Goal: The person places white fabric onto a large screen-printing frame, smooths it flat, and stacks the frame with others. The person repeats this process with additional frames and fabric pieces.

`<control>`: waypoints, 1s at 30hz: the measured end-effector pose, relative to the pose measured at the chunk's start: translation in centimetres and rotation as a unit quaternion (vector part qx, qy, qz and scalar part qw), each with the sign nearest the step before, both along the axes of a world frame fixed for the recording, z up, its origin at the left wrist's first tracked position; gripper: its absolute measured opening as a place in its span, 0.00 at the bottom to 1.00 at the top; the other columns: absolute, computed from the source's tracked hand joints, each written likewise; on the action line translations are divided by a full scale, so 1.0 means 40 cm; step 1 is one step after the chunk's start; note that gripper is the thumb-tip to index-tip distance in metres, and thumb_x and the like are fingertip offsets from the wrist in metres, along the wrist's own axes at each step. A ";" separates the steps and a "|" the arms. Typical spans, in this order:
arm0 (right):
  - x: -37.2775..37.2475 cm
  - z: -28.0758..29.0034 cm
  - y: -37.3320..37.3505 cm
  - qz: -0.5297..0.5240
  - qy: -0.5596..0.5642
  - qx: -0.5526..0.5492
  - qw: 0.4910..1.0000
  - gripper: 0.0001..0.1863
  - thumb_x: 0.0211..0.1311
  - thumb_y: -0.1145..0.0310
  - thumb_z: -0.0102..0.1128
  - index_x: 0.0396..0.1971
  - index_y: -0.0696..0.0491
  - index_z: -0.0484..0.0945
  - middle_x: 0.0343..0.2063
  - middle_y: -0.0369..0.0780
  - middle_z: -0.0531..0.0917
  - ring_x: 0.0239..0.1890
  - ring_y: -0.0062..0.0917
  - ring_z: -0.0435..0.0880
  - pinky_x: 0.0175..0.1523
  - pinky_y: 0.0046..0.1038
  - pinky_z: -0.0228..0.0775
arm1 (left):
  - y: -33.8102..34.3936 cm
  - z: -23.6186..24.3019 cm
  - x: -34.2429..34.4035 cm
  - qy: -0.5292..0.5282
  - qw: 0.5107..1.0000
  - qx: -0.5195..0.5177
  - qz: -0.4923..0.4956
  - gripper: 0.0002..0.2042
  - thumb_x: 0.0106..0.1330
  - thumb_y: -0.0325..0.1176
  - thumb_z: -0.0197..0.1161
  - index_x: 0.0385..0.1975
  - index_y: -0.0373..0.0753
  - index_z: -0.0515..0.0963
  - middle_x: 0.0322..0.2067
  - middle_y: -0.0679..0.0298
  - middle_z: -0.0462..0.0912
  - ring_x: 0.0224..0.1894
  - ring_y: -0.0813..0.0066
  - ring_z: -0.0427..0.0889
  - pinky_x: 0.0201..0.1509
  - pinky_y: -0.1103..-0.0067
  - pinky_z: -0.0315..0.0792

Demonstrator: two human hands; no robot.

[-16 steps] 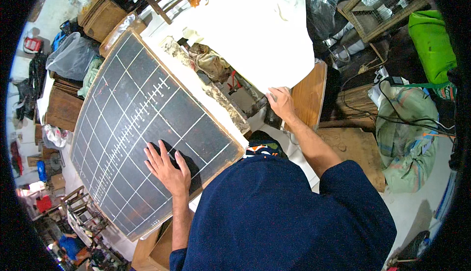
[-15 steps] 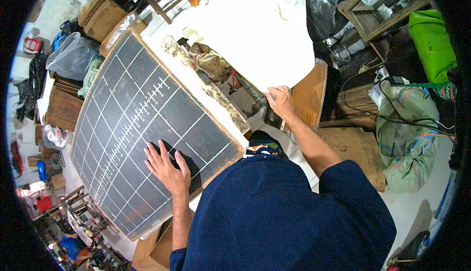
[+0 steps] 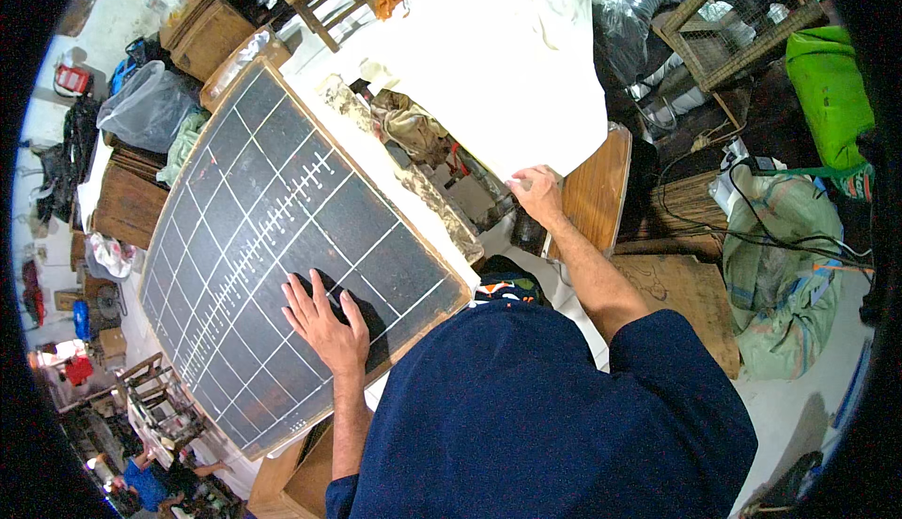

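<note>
The dark gridded board [image 3: 282,247] lies on my left, its white lines and tick marks already in place; the white sheet [image 3: 498,59] lies spread on the far side, its near corner beside my right hand and none of it over the grid — how much work remains, I cannot judge from here. My left hand [image 3: 329,326] is flattened, fingers and thumb apart, and seems to rest palm-down on the board's near part. My right hand [image 3: 537,192] has its fingers curled together at the sheet's near edge, just left of the brown wooden panel [image 3: 598,181] — touching, but whether pinching, I cannot tell.
</note>
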State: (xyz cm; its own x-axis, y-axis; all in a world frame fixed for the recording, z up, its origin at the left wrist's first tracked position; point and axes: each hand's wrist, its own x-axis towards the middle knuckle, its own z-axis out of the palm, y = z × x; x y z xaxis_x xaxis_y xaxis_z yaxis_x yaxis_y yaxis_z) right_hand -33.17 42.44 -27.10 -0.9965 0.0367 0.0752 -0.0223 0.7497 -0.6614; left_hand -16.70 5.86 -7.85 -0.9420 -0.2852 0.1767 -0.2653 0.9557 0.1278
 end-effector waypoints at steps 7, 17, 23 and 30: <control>-0.043 0.079 -0.014 -0.077 0.012 -0.069 0.995 0.09 0.66 0.66 0.58 0.38 0.58 0.77 0.34 0.47 0.82 0.40 0.40 0.81 0.47 0.39 0.72 | 0.005 0.051 -0.019 0.027 0.998 0.052 0.013 0.24 0.65 0.34 0.61 0.61 0.40 0.72 0.67 0.49 0.64 0.72 0.52 0.57 0.74 0.56 0.48; 0.008 0.593 -0.112 0.134 0.145 -0.198 0.960 0.07 0.68 0.73 0.51 0.42 0.57 0.71 0.28 0.55 0.81 0.33 0.49 0.85 0.34 0.41 0.76 | 0.360 0.074 -0.335 -0.178 0.511 0.824 -0.167 0.36 0.75 0.60 0.39 0.66 0.30 0.63 0.65 0.52 0.68 0.67 0.59 0.67 0.73 0.63 0.54; -0.003 0.540 -0.008 0.329 -0.332 -0.264 0.844 0.24 0.68 0.52 0.58 0.51 0.57 0.78 0.32 0.44 0.87 0.38 0.35 0.87 0.42 0.34 0.77 | 0.454 0.137 -0.443 -0.017 0.563 0.825 -0.041 0.17 0.67 0.29 0.65 0.53 0.32 0.73 0.48 0.61 0.79 0.50 0.69 0.78 0.54 0.70 0.74; -0.413 0.472 0.143 -0.060 0.049 -0.742 0.666 0.30 0.73 0.51 0.44 0.62 0.61 0.66 0.54 0.50 0.78 0.55 0.41 0.78 0.62 0.43 0.71 | 0.333 0.352 -0.474 0.032 0.674 0.688 -0.267 0.16 0.70 0.38 0.63 0.49 0.32 0.77 0.44 0.61 0.82 0.46 0.75 0.78 0.53 0.76 0.72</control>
